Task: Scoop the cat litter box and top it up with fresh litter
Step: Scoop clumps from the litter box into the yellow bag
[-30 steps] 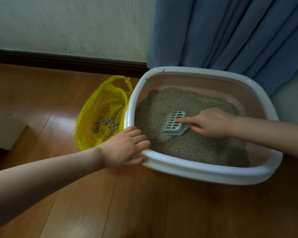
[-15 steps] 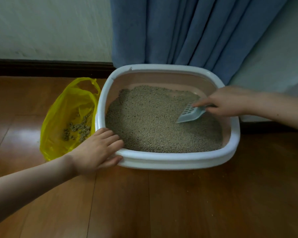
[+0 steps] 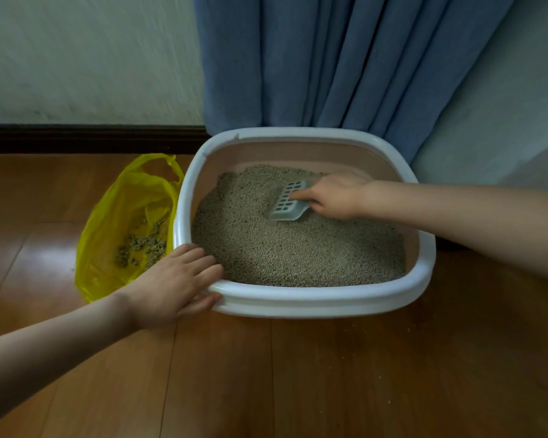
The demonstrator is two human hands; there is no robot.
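Now the slotted scoop (image 3: pixel 288 201) is back in the far part of the litter, right of frame centre.
The right hand (image 3: pixel 336 195) grips its handle, forefinger along the blade; half a second ago it was at the litter box's (image 3: pixel 298 300) right wall. The left hand (image 3: pixel 174 284) rests flat-fingered on the near-left rim, beside the yellow bag (image 3: pixel 124 222) holding clumps: sifting continues, no top-up yet.

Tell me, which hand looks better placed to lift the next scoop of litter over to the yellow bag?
Probably the right hand: it already grips the scoop, which is down in the litter. The left hand rests on the litter box rim, steadying it beside the yellow bag.
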